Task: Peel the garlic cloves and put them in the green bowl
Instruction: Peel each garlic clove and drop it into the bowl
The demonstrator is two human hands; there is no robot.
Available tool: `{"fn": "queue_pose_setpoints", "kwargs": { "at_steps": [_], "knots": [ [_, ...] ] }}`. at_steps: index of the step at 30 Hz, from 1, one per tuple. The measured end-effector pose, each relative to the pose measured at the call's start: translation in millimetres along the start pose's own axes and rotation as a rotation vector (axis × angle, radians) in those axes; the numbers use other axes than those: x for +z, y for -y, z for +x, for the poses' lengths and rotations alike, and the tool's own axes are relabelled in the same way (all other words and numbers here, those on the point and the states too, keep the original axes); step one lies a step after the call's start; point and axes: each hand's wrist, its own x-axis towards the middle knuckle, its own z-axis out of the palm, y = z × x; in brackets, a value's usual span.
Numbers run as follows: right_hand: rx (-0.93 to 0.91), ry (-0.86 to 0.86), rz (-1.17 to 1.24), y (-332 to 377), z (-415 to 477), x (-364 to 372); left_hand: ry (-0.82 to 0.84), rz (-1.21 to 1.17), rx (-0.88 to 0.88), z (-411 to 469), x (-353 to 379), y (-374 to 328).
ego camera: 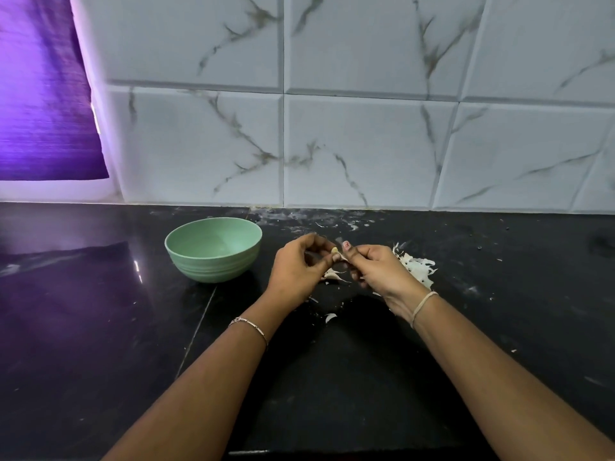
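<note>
Currently the left hand (296, 267) and right hand (382, 271) pinch one garlic clove (335, 250) between their fingertips, above the surface (366, 377) toward its back edge. The green bowl (213, 267) stands just left of the left hand, which is nearer for the drop.
</note>
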Motion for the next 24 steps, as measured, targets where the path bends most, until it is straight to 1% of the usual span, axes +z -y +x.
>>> {"fn": "queue_pose_setpoints", "kwargs": {
  "at_steps": [2, 5, 8, 11, 13, 16, 17, 19, 21, 24],
  "knots": [
    [0.021, 0.041, 0.016, 0.7, -2.3, -2.7, -0.009, -0.01, -0.007, 1.3, -0.1, 2.8],
    [0.037, 0.034, 0.054, 0.9, -2.2, -6.2, 0.002, -0.053, -0.013, 2.7, 0.7, 7.4],
    [0.038, 0.049, 0.027, 0.2, -1.7, -7.0, 0.018, -0.108, -0.036, 1.6, 1.9, 8.2],
    [-0.009, 0.047, -0.018, 1.4, -3.9, -4.7, 0.008, -0.117, -0.037, 0.7, 0.8, 6.7],
    [-0.084, 0.011, -0.152, 2.1, -4.4, -2.7, -0.008, -0.057, -0.03, -0.9, 0.8, 5.6],
    [-0.216, -0.064, -0.562, -1.9, -0.6, 1.3, -0.051, 0.1, -0.014, -3.8, 4.8, 4.6],
    [-0.241, -0.083, -0.652, -2.9, 0.3, 2.8, -0.062, 0.118, -0.006, -4.7, 6.5, 3.4],
    [-0.27, -0.123, -0.739, -5.4, 0.9, 5.1, -0.077, 0.131, 0.006, -5.3, 8.3, 1.3],
    [-0.289, -0.16, -0.775, -5.4, -0.8, 6.8, -0.08, 0.153, 0.03, -5.3, 9.7, -1.1],
    [-0.261, -0.193, -0.747, -4.3, -0.5, 8.4, -0.118, 0.137, 0.074, -4.4, 13.1, -3.5]
  ]
}}
